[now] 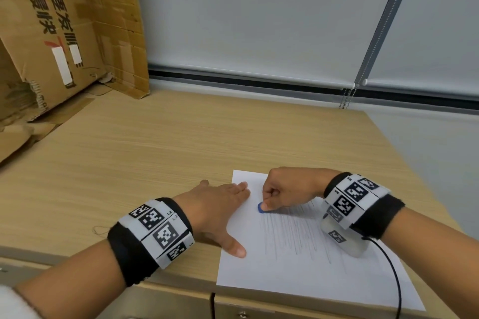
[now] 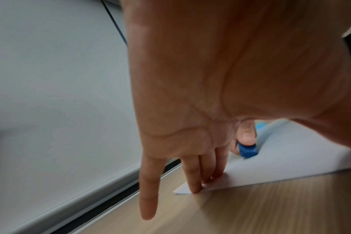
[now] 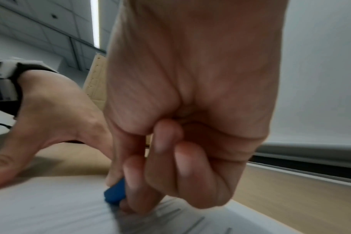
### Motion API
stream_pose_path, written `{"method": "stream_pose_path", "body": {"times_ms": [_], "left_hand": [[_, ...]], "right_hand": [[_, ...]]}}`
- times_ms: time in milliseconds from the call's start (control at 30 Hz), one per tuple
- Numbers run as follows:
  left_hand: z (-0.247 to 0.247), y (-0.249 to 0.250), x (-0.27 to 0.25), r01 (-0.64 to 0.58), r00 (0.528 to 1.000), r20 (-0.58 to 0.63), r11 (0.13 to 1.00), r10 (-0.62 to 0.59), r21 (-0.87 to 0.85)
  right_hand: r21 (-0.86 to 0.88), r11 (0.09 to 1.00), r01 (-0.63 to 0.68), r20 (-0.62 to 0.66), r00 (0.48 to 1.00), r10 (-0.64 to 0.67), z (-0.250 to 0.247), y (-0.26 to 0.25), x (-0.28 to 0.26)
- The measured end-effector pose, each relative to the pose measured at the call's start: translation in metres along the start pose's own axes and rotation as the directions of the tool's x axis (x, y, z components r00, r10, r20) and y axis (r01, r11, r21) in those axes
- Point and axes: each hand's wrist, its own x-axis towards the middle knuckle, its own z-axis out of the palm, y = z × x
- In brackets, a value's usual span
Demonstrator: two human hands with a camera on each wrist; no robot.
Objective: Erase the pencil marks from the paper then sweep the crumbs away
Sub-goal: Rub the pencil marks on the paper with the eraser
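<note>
A white sheet of paper (image 1: 298,274) lies at the desk's near right corner, with grey pencil strokes (image 1: 293,235) across its middle. My right hand (image 1: 285,191) pinches a small blue eraser (image 1: 260,208) and presses it onto the paper at the upper left end of the strokes. The eraser (image 3: 115,192) shows under the curled fingers in the right wrist view, and the eraser (image 2: 247,150) appears again beyond my left palm. My left hand (image 1: 220,212) lies flat on the paper's left edge, fingers straight, thumb spread toward me.
Flattened cardboard boxes (image 1: 51,33) lean at the back left of the wooden desk (image 1: 155,150). A lowered roller blind (image 1: 259,13) runs behind the desk. A black cable (image 1: 394,274) trails from my right wristband over the paper's right side.
</note>
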Motion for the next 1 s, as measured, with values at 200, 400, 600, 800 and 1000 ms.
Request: {"method": "stream_pose_path", "body": {"times_ms": [200,400,600,800,1000], "left_hand": [[-0.003,0.002,-0.003,0.004,1.0,0.004,1.0,-0.004,0.004],[-0.004,0.001,-0.003,0.005,1.0,0.012,1.0,-0.005,0.015],[-0.003,0.002,-0.003,0.004,1.0,0.0,1.0,-0.004,0.009],[-0.003,0.002,-0.002,0.008,1.0,0.004,1.0,-0.008,0.01],[-0.004,0.003,-0.003,0.009,1.0,0.006,1.0,-0.009,0.022]], "right_hand": [[-0.016,1.0,0.001,-0.189,0.982,-0.004,0.008,0.005,0.004],[-0.007,1.0,-0.003,-0.137,0.991,0.002,0.002,0.003,0.005],[-0.01,1.0,0.014,-0.023,1.0,-0.014,0.004,0.0,0.001],[0.012,0.999,-0.032,-0.176,0.984,0.033,0.006,0.002,0.005],[0.022,1.0,-0.014,-0.067,0.998,0.015,0.0,-0.005,0.001]]}}
